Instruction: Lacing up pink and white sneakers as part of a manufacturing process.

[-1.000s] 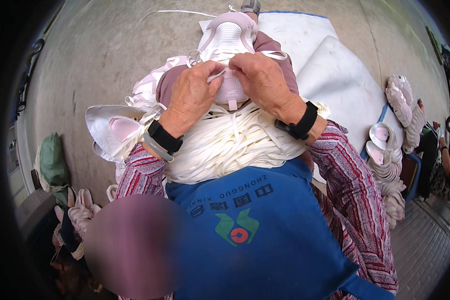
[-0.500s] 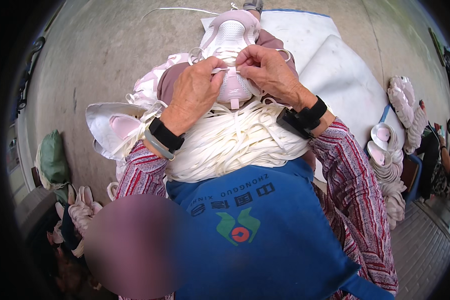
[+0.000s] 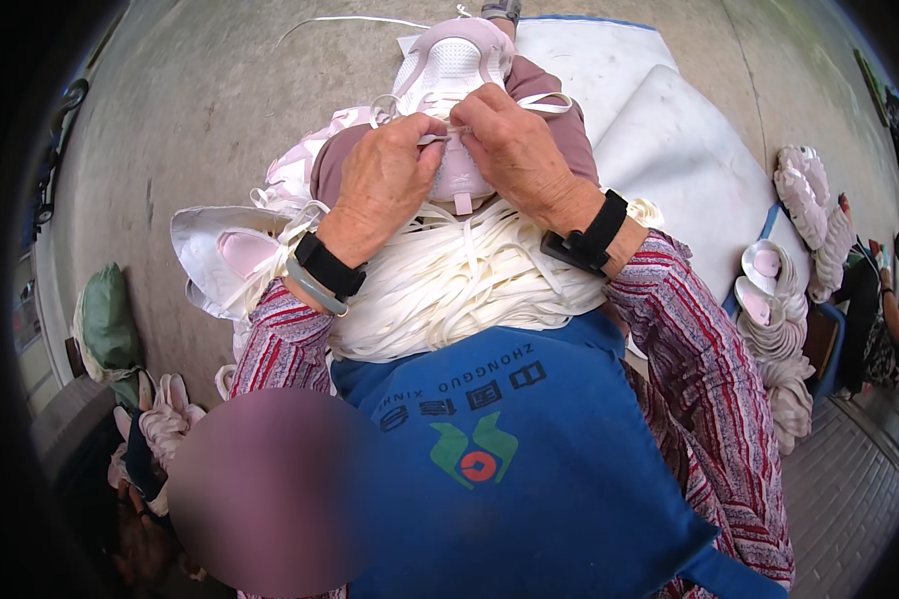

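Note:
A white and pale pink shoe upper (image 3: 456, 55) lies over my lap, its heel tab toward me. My left hand (image 3: 388, 178) pinches a white shoelace (image 3: 432, 139) on the near side of the lacing. Close beside it, my right hand (image 3: 504, 145) is closed at the same lacing; its fingertips hold a lace end, partly hidden by the fingers. A loop of lace (image 3: 546, 103) sticks out past my right hand. Between my forearms, a thick heap of cream laces (image 3: 459, 285) rests on my blue apron (image 3: 449, 419).
More pink and white uppers (image 3: 315, 155) lie at my left, near a white upper with a pink lining (image 3: 232, 248). A white sheet (image 3: 659, 150) covers ground on the right. Stacked uppers (image 3: 774, 299) stand far right, near another person (image 3: 884, 329). A green sack (image 3: 108, 319) sits far left.
My right hand has shifted left and slightly up, close to my left hand, and now covers more of the lacing. The lace loop at right shows more. My left hand barely moved.

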Demonstrator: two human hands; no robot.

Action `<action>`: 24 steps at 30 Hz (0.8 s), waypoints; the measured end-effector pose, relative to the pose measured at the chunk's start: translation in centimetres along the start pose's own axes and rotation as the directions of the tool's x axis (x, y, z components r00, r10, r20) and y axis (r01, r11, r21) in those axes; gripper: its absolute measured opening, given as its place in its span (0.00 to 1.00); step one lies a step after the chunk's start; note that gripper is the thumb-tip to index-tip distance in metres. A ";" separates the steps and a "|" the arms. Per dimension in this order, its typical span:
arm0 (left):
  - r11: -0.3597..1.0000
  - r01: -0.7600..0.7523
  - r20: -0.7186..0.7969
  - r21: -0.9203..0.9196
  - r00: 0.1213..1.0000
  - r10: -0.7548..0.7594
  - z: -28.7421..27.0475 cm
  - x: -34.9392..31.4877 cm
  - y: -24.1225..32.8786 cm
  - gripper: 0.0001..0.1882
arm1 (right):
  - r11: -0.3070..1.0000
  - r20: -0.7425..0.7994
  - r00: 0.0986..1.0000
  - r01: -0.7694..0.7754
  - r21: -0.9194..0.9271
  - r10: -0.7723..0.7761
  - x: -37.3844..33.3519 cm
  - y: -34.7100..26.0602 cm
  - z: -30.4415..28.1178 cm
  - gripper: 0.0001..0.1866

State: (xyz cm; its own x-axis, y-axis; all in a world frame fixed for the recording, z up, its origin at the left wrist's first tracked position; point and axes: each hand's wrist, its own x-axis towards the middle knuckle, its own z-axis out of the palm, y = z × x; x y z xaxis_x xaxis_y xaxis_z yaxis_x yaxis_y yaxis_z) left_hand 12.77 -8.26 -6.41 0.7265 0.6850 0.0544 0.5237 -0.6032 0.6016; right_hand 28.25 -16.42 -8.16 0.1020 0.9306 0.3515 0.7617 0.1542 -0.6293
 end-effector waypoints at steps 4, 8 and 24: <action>0.999 0.001 0.023 0.032 1.000 -0.002 -0.4 0.0 0.4 0.10 | 1.000 -0.026 1.000 0.017 0.025 -0.016 -0.4 -0.2 -0.7 0.06; 1.000 0.000 0.016 0.007 1.000 0.000 -0.4 -0.2 0.5 0.09 | 0.975 0.054 0.998 0.030 -0.219 -0.019 -0.8 -0.5 -1.1 0.03; 0.982 -0.119 0.039 0.147 0.993 0.114 -0.3 0.4 0.7 0.10 | 0.977 0.103 0.973 -0.201 -0.073 0.208 -0.3 0.0 -0.4 0.07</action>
State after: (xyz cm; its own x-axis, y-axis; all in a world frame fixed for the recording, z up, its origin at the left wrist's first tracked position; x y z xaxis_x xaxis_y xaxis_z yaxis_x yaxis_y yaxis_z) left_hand 13.31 -8.31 -5.76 0.7985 0.5950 0.0914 0.4933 -0.7339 0.4670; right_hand 28.49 -16.81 -7.98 0.1915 0.9714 0.1401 0.7706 -0.0604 -0.6345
